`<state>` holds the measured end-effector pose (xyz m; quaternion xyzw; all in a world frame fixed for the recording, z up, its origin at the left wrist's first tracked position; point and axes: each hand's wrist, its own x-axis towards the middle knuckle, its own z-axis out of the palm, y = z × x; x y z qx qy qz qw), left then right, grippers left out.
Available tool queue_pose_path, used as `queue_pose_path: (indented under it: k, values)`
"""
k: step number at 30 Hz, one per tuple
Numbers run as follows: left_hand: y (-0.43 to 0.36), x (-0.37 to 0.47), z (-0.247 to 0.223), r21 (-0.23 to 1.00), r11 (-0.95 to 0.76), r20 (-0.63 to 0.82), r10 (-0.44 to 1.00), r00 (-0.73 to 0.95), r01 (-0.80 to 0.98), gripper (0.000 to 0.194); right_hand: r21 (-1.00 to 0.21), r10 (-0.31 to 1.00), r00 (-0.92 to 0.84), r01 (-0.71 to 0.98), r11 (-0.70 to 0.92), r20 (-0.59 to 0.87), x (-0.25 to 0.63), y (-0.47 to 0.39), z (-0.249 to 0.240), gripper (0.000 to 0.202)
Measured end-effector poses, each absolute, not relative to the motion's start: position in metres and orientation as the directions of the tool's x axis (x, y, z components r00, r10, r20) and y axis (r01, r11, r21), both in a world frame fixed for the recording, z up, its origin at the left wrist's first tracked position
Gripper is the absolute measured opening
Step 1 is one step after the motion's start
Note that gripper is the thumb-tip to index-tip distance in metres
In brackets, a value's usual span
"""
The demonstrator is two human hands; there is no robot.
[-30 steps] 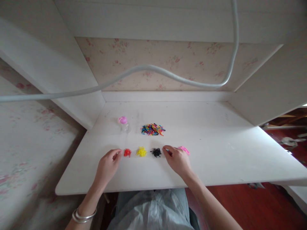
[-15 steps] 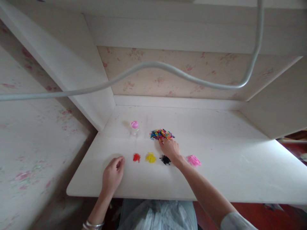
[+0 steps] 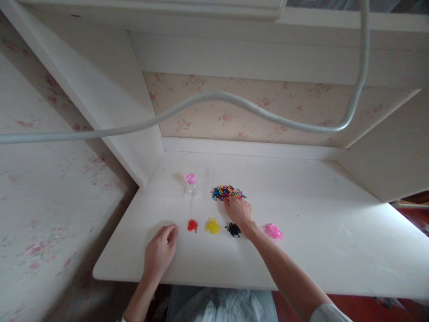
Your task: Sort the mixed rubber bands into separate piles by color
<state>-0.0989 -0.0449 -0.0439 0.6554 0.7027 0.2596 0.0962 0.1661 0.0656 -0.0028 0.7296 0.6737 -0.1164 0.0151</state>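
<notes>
My right hand (image 3: 239,211) reaches to the near edge of a pile of mixed-colour small rubber bands (image 3: 228,192). Its fingers are bent together at the pile, and whatever they pinch is too small to make out. Nearer the desk's front lie separate little heaps of bands: red (image 3: 192,225), yellow (image 3: 212,226), black (image 3: 233,229) and pink (image 3: 273,231). The black heap lies just beside my right wrist. My left hand (image 3: 161,248) rests on the desk left of the red heap, fingers curled closed, their inside hidden.
A clear jar with a pink lid (image 3: 191,183) stands left of the mixed pile. The white desk (image 3: 318,250) has side panels and a back ledge. A pale cable (image 3: 214,95) crosses the view high in front.
The whole view has shifted slightly, so the desk sits a little lower. My right hand stays at the pile's near edge with small finger motion; my left hand keeps its curled pose.
</notes>
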Motion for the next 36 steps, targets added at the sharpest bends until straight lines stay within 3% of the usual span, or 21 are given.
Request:
queue_pose_path:
  k: [19,36]
  values:
    - [-0.046,-0.094,-0.038,0.405,0.012,0.199,0.975,-0.101,0.914,0.023,-0.125,0.983,-0.04,0.992,0.018,-0.18,0.181,0.062,0.002,0.039]
    - [-0.046,-0.093,-0.04,0.405,-0.001,0.224,0.97,-0.098,0.915,0.022,-0.284,0.988,0.109,0.949,-0.137,-0.11,0.231,0.052,0.004,0.037]
